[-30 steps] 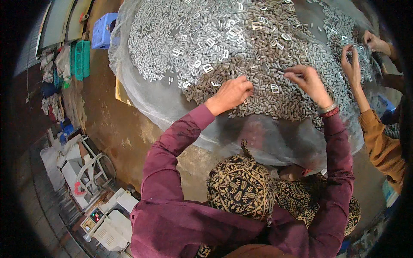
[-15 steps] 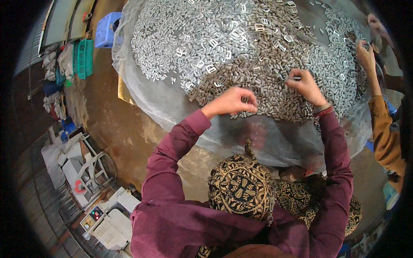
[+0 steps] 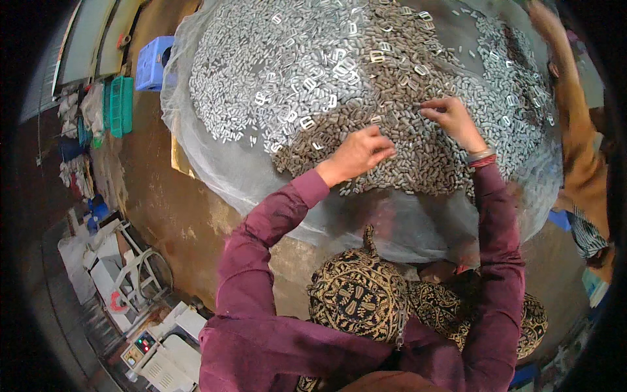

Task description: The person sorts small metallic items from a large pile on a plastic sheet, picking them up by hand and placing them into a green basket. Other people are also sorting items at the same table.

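A wide heap of small silver pellet-like pieces and grey-brown ones lies on a translucent plastic sheet. Flat silver slide buckles with a centre bar are scattered over it. My left hand hovers low above the near edge of the grey-brown pieces, fingers curled and thumb close to the fingertips; whatever they hold is hidden. Farther right, my right hand reaches over the heap with thumb and forefinger pinched together. Something small and dark is at those fingertips, too small to name.
At the right rim another person's arm stretches over the heap. A blue crate and a green basket stand at the far left. Machines occupy the lower left. My patterned knees are close to the sheet.
My right hand has moved slightly left and farther over the heap. The left hand has risen a little, its fingers turned more to the right. The other person's arm has swung farther away.
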Action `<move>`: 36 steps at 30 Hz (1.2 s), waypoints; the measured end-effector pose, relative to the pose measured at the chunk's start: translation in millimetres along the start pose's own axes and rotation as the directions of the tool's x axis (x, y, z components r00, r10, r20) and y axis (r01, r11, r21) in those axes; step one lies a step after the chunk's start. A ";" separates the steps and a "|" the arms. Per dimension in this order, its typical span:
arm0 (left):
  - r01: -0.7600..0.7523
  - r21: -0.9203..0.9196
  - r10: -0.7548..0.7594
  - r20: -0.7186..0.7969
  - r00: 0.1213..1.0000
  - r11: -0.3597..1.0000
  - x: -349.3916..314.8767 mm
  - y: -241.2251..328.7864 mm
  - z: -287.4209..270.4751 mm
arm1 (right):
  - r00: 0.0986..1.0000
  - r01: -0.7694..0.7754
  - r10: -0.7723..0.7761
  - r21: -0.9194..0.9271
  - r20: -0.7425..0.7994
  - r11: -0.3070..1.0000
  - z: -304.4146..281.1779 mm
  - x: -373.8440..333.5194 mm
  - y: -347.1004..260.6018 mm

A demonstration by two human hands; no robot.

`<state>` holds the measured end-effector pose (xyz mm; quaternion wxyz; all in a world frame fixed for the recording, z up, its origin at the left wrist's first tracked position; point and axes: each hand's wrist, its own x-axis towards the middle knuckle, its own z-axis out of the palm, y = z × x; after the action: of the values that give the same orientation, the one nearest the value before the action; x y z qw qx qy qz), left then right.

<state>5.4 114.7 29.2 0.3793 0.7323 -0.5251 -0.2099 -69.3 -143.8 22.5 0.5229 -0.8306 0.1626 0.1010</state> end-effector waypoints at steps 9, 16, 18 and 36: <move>0.395 -0.919 -0.318 0.379 0.869 -0.016 40.6 34.2 -73.1 | 0.994 0.042 -0.087 -0.524 -0.062 0.850 24.7 -13.8 5.6; 0.002 0.144 -0.022 0.139 0.990 0.990 57.9 -8.7 -44.1 | 0.959 0.053 -0.120 -0.254 -0.255 0.966 16.6 -18.8 22.6; 0.024 0.708 -0.225 0.192 0.955 0.706 52.7 1.0 -22.7 | 0.983 0.069 -0.136 -0.446 -0.121 0.892 36.9 -19.4 17.5; 0.568 -0.814 -0.173 0.546 0.820 0.122 60.1 13.5 -46.8 | 0.962 -0.015 -0.268 0.987 0.058 0.161 -47.7 -42.4 -21.6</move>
<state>51.9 72.5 74.3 0.5880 0.4027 -0.1311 -0.6891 -100.6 -171.1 75.5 0.9541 -0.2928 0.0600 0.0194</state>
